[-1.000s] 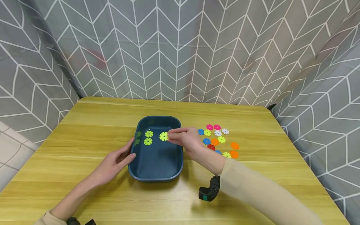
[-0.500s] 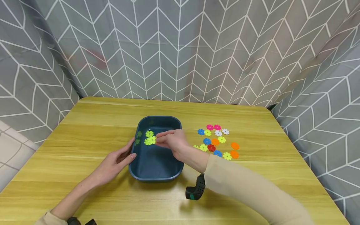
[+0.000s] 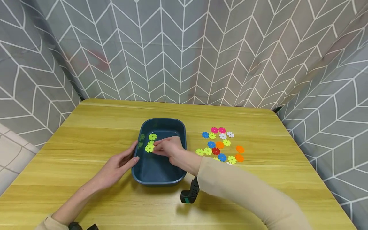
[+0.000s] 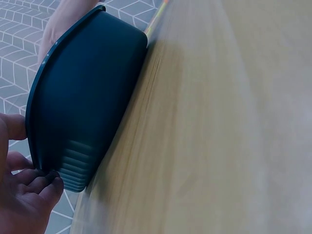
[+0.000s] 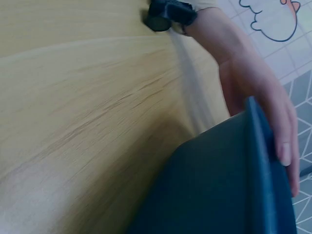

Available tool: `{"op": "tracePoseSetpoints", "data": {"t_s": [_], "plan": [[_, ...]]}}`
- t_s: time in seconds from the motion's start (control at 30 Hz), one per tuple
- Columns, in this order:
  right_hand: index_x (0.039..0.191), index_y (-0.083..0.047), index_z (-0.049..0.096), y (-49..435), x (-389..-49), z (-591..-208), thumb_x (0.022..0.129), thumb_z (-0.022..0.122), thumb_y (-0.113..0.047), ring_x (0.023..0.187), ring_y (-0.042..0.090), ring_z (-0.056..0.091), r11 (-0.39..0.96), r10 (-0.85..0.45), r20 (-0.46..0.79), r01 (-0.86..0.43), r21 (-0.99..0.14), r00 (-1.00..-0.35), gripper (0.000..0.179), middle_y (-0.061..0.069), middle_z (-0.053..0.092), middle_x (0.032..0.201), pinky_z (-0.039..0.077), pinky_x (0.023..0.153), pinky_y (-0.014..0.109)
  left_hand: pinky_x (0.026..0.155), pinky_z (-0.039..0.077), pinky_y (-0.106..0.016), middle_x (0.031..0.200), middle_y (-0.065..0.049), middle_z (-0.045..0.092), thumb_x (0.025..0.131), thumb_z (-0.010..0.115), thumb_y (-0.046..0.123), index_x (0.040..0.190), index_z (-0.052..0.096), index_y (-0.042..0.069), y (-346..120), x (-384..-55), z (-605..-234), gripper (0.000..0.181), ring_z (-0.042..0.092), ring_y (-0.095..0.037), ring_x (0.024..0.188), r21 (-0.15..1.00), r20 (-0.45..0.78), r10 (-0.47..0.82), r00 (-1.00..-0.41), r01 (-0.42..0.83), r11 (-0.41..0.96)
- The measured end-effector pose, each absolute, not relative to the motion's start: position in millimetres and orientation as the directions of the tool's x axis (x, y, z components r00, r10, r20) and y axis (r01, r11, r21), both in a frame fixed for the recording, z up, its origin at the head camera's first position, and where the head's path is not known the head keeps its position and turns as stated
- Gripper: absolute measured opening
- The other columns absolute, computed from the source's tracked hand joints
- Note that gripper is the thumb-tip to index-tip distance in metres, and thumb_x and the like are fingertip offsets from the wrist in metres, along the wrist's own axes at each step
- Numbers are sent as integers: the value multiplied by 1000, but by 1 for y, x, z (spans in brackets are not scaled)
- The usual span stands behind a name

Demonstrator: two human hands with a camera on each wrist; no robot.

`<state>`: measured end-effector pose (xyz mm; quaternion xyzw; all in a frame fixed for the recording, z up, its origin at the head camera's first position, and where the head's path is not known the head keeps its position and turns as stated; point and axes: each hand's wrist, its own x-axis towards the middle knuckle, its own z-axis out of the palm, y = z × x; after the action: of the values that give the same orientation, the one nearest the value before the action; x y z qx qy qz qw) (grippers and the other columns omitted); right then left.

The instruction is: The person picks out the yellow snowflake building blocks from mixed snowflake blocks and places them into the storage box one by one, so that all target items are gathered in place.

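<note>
A dark blue plastic tray (image 3: 161,174) stands on the wooden table. My left hand (image 3: 118,167) grips its left rim, thumb on top and fingers against the outer wall, as the left wrist view also shows. Inside the tray, my right hand (image 3: 171,149) pinches a yellow-green flower-shaped disc (image 3: 149,149) between thumb and fingers. This disc partly overlaps a second yellow-green disc (image 3: 151,143); whether they touch I cannot tell. A third yellow-green disc (image 3: 152,136) lies just beyond them. The right wrist view shows mainly the tray's outer wall and my left hand; the held disc is hidden there.
Right of the tray, several loose flower discs lie spread on the table (image 3: 258,137): pink, white, blue, orange, yellow-green and a red disc (image 3: 216,151). My right sleeve covers part of a few of them. A grey patterned curtain (image 3: 184,57) hangs behind the table.
My right hand has moved left across the tray with the yellow-green disc, then slightly nearer to me, over the other discs. My left hand and the tray have hardly moved.
</note>
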<state>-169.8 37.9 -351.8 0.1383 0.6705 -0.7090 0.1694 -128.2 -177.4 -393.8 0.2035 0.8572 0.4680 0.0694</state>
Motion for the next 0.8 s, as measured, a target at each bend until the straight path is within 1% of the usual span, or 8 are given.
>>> {"op": "tracePoseSetpoints", "data": {"t_s": [0.1,0.2,0.3,0.4,0.6,0.67,0.73,0.8], "plan": [[101,10,73,36,-170,-357,83,69,13,88,27,76,-31,-38,-430,431,-902,-902,18,18,75,97,63,78,34,105,44,-41,162,-18,28,105,50,35,159,23,9,-178,-129,-395,65,39,-35,143,828,71,413,-908,285,483],[100,10,73,36,-171,-361,83,68,13,85,26,76,-9,-30,-439,439,-898,-898,18,17,74,95,63,77,33,105,47,-25,162,-18,29,106,50,35,159,23,10,-178,-129,-395,65,39,-35,143,828,72,413,-908,286,483],[101,10,73,36,-172,-365,83,68,13,84,25,76,11,-28,-449,449,-893,-893,19,17,74,95,63,77,33,100,42,-8,161,-18,29,106,50,35,159,24,11,-178,-128,-395,65,39,-35,143,832,73,412,-908,283,476],[101,10,73,36,-172,-368,83,68,13,84,25,76,27,-20,-442,442,-897,-897,19,17,74,95,63,76,33,98,39,-4,161,-19,29,106,50,35,159,24,10,-178,-127,-394,64,38,-36,143,837,77,416,-906,286,467],[98,8,75,34,-170,-368,84,72,8,84,23,77,79,-13,-411,409,-909,-911,14,14,74,92,63,78,33,98,39,-5,161,-18,29,106,49,34,159,23,10,-178,-128,-394,64,38,-34,143,841,73,416,-906,281,463],[96,6,76,33,-169,-368,84,73,6,83,22,77,104,-4,-399,396,-912,-917,12,13,74,90,63,79,33,101,44,-12,161,-18,29,106,49,34,159,23,10,-178,-128,-395,64,39,-35,143,838,71,418,-906,281,467],[95,5,77,33,-168,-369,84,74,6,81,21,77,128,9,-385,383,-915,-923,11,12,74,89,63,79,33,105,47,-23,161,-18,29,106,49,35,159,23,11,-178,-128,-395,64,39,-35,143,836,70,418,-906,282,470],[93,4,77,32,-168,-369,83,75,6,78,19,76,153,24,-375,374,-915,-927,11,11,73,89,63,78,32,106,47,-34,161,-18,29,106,49,35,159,23,10,-177,-128,-395,64,39,-35,143,835,69,420,-905,282,472]]}}
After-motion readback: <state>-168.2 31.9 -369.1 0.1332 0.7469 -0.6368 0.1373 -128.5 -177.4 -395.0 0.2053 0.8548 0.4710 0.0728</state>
